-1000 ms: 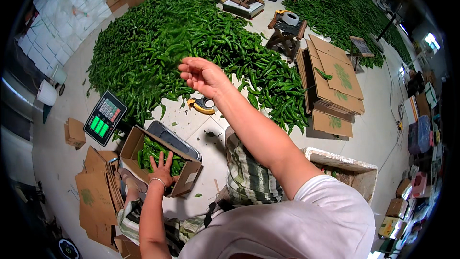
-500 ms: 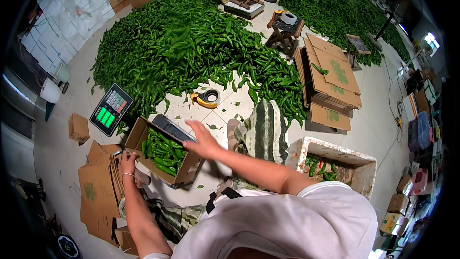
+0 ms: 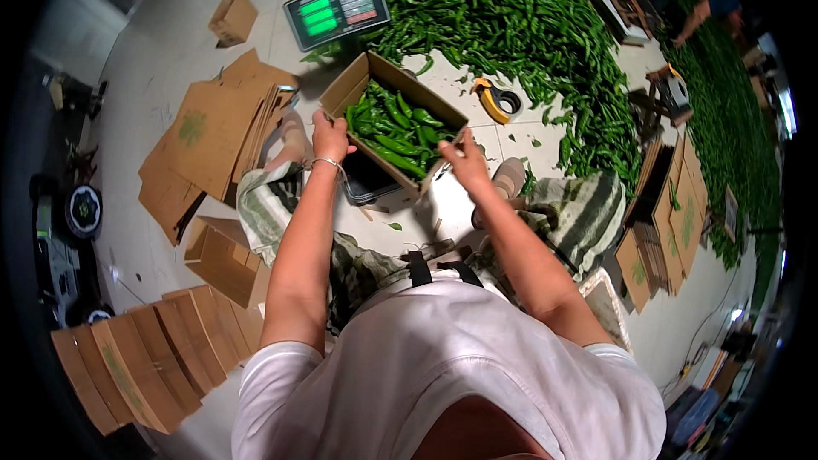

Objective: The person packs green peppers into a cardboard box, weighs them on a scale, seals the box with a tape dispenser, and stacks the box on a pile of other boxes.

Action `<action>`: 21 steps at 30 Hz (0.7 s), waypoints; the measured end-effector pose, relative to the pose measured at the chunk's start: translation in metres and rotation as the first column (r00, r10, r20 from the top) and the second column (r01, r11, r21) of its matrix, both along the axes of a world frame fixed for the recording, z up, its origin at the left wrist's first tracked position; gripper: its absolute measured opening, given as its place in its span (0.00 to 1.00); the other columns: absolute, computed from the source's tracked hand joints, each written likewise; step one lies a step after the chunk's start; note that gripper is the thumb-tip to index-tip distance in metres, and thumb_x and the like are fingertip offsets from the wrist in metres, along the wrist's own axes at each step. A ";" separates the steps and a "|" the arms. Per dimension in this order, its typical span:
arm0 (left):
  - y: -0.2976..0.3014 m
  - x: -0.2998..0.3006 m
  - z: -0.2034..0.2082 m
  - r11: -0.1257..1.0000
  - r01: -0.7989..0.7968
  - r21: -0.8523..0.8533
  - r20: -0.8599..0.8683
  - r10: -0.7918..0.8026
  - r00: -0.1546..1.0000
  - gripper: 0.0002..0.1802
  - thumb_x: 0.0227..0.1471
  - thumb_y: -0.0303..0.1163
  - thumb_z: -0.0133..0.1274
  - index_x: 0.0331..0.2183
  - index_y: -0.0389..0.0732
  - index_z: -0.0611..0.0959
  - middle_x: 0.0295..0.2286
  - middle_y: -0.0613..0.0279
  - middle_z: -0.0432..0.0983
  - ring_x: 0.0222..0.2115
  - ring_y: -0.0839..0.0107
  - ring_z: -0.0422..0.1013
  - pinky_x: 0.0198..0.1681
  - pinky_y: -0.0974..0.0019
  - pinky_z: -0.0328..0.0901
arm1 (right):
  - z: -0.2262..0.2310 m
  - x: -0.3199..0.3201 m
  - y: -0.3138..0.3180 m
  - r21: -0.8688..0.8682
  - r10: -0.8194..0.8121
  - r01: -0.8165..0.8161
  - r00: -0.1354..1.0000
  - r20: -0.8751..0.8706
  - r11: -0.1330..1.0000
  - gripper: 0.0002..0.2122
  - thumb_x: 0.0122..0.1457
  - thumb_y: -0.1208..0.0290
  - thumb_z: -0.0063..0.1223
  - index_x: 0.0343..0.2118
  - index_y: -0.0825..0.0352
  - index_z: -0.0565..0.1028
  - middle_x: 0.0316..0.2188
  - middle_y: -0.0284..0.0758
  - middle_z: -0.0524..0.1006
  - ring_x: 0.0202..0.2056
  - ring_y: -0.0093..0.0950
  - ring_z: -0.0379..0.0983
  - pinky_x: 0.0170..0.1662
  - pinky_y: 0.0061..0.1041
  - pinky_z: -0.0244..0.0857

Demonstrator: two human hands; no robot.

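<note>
An open cardboard box (image 3: pixel 417 87) holds a layer of green chili peppers (image 3: pixel 396 132). My left hand (image 3: pixel 331 138) is closed on the box's left end, with the thumb at the rim. At the opposite end, my right hand (image 3: pixel 465 162) grips the right corner. The box sits at a slant over a dark scale platform (image 3: pixel 371 186), which shows partly below its near side. Behind the box's left corner stands the scale's display panel (image 3: pixel 336 10) with lit green readouts. A yellow-and-black tape dispenser (image 3: pixel 496 102) lies on the floor to the right.
A large pepper heap (image 3: pixel 486 8) spreads beyond the box. Flattened cardboard (image 3: pixel 200 132) lies at left, with a row of open boxes (image 3: pixel 158 353) nearer me. More stacked cardboard (image 3: pixel 677 213) and a white foam bin (image 3: pixel 607 311) are at right. Another person's arm (image 3: pixel 694 21) reaches down far right.
My right hand has gone from above the box's far side to its right end. The box has shifted, baring the platform on its near side. The view has turned.
</note>
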State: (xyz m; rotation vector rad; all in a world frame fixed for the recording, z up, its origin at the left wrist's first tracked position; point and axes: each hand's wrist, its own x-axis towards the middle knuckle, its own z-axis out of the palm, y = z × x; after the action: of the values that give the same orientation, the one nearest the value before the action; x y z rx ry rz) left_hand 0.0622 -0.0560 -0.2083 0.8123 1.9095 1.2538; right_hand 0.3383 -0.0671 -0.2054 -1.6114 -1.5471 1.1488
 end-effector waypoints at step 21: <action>-0.021 -0.079 -0.021 0.920 -0.267 0.286 -0.013 0.283 0.959 0.19 0.52 0.29 0.53 0.46 0.33 0.75 0.40 0.60 0.74 0.41 0.73 0.69 0.47 0.72 0.62 | 0.044 0.056 -0.022 -0.083 -0.075 0.053 0.956 -0.283 0.995 0.14 0.60 0.64 0.52 0.43 0.68 0.74 0.27 0.26 0.73 0.27 0.16 0.65 0.31 0.16 0.61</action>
State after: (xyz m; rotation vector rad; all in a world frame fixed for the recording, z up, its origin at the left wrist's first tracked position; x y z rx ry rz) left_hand -0.0170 -0.0771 -0.2297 0.7414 1.9652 1.7220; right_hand 0.3948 -0.0891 -0.1618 -1.4559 -1.2711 1.3516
